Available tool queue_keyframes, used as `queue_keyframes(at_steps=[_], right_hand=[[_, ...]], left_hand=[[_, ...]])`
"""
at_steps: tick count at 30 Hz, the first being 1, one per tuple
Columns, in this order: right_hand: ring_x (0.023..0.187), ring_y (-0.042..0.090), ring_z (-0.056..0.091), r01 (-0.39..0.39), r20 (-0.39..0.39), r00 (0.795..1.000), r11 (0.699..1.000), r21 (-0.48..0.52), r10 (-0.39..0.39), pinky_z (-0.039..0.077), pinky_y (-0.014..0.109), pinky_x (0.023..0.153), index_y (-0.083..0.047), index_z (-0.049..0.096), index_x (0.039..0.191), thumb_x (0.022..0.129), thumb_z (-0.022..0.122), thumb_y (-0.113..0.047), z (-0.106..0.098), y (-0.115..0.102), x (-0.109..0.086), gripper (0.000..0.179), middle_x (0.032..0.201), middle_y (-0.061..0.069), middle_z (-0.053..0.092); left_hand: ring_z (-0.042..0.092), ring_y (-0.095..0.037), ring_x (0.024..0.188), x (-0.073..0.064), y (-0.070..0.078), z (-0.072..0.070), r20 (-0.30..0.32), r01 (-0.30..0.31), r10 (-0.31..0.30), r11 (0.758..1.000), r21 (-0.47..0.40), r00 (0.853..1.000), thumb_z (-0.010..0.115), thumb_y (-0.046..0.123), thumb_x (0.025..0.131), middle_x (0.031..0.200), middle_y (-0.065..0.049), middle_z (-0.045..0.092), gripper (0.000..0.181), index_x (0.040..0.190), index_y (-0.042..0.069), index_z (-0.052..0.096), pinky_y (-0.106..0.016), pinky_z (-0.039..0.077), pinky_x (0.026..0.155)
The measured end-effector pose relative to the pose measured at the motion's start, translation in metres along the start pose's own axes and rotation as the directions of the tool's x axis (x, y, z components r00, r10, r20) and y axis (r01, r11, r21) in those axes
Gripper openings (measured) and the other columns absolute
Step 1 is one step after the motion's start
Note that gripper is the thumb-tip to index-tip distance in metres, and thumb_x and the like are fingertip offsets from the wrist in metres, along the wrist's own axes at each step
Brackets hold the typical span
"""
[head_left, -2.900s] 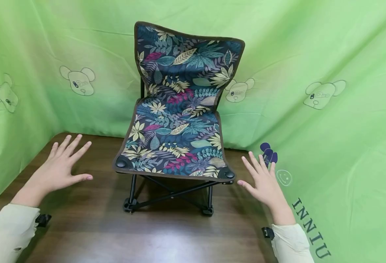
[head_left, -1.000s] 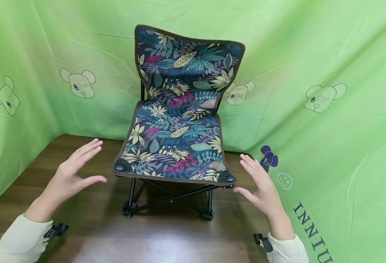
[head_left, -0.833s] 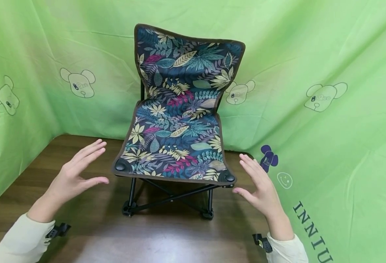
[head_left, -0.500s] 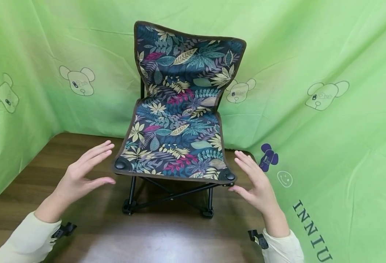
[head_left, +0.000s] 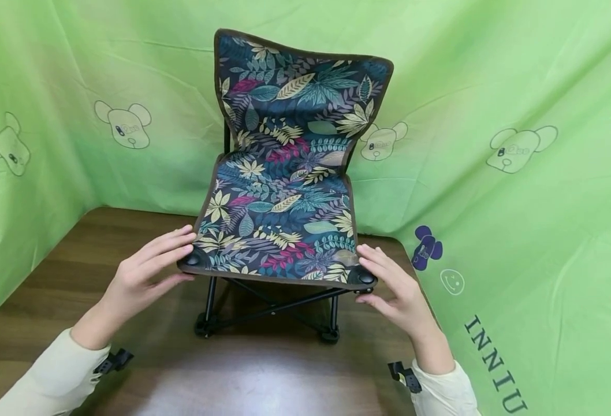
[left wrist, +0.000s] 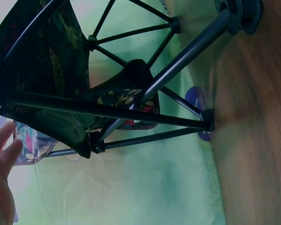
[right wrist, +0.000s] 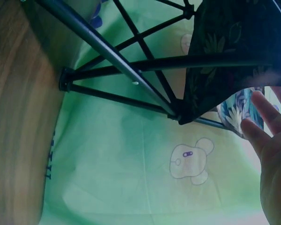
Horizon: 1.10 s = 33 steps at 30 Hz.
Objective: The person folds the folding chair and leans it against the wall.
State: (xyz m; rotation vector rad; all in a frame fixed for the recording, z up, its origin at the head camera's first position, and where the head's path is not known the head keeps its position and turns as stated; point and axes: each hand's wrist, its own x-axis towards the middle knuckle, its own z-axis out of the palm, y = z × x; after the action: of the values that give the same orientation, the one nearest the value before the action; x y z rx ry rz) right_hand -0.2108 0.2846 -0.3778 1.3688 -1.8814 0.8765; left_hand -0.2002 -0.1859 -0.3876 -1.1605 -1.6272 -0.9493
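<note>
Folding chair (head_left: 284,190) stands on the worktop (head_left: 129,370) against the green cloth (head_left: 492,86). Your left hand (head_left: 139,280) and right hand (head_left: 396,289), fingers spread, touch its front seat corners. Squeeze unevenly and its crossed legs (head_left: 269,306) may skid, tip, or pinch you.

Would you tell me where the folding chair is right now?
In the head view, the folding chair stands mid-table against the green cloth, left hand and right hand at its seat's front corners.

chair (left wrist: 84,108) backrest cropped, wrist views
</note>
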Motion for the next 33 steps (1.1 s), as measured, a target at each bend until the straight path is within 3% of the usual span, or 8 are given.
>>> queue_keyframes(at_steps=[4, 8, 13, 19, 33], right_hand=[[0.140, 0.034, 0.054, 0.026, -0.020, 0.999, 1.000, 0.013, -0.026, 0.034, 0.041, 0.125, 0.020, 0.062, 0.122, 0.087, 0.080, -0.026, 0.002, 0.000, -0.001, 0.060, 0.137, 0.034, 0.059], [0.137, 0.036, 0.056, 0.044, -0.053, 0.998, 0.998, 0.034, -0.043, 0.037, 0.042, 0.123, 0.021, 0.064, 0.118, 0.087, 0.080, -0.020, 0.004, 0.001, 0.000, 0.054, 0.133, 0.034, 0.062], [0.134, 0.040, 0.058, 0.055, -0.082, 0.996, 0.988, 0.144, -0.044, 0.043, 0.043, 0.118, 0.022, 0.065, 0.114, 0.086, 0.080, -0.006, 0.007, -0.001, 0.003, 0.042, 0.129, 0.035, 0.064], [0.131, 0.043, 0.059, 0.083, -0.113, 0.992, 0.968, 0.239, -0.057, 0.045, 0.043, 0.117, 0.025, 0.064, 0.111, 0.084, 0.078, 0.006, 0.012, -0.005, 0.005, 0.036, 0.126, 0.035, 0.065], [0.121, 0.040, 0.067, 0.156, -0.173, 0.977, 0.966, 0.207, -0.121, 0.049, 0.047, 0.111, 0.025, 0.067, 0.102, 0.081, 0.080, 0.009, 0.020, 0.003, 0.006, 0.030, 0.117, 0.036, 0.069]], left_hand=[[0.066, -0.041, 0.121, 0.003, 0.002, 0.003, -0.030, -0.037, 0.036, 0.999, -0.040, 0.999, 0.076, 0.019, 0.092, 0.114, -0.032, 0.071, 0.034, 0.104, -0.013, 0.074, -0.038, 0.051, 0.111], [0.066, -0.041, 0.120, 0.006, 0.003, 0.005, -0.017, -0.049, 0.048, 0.997, -0.064, 0.999, 0.075, 0.016, 0.093, 0.114, -0.032, 0.072, 0.031, 0.103, -0.014, 0.074, -0.040, 0.050, 0.112], [0.068, -0.040, 0.116, 0.007, 0.000, 0.008, -0.021, -0.067, 0.065, 0.995, -0.076, 0.998, 0.075, 0.014, 0.093, 0.111, -0.032, 0.073, 0.030, 0.102, -0.014, 0.074, -0.041, 0.050, 0.112], [0.071, -0.040, 0.111, 0.007, 0.000, 0.012, -0.039, -0.130, 0.129, 0.991, -0.022, 0.991, 0.073, 0.013, 0.095, 0.106, -0.032, 0.073, 0.028, 0.102, -0.015, 0.073, -0.040, 0.053, 0.108], [0.074, -0.037, 0.107, 0.003, -0.009, 0.022, -0.068, -0.179, 0.179, 0.984, -0.005, 0.982, 0.074, 0.012, 0.094, 0.103, -0.031, 0.074, 0.027, 0.099, -0.015, 0.074, -0.039, 0.056, 0.104]])
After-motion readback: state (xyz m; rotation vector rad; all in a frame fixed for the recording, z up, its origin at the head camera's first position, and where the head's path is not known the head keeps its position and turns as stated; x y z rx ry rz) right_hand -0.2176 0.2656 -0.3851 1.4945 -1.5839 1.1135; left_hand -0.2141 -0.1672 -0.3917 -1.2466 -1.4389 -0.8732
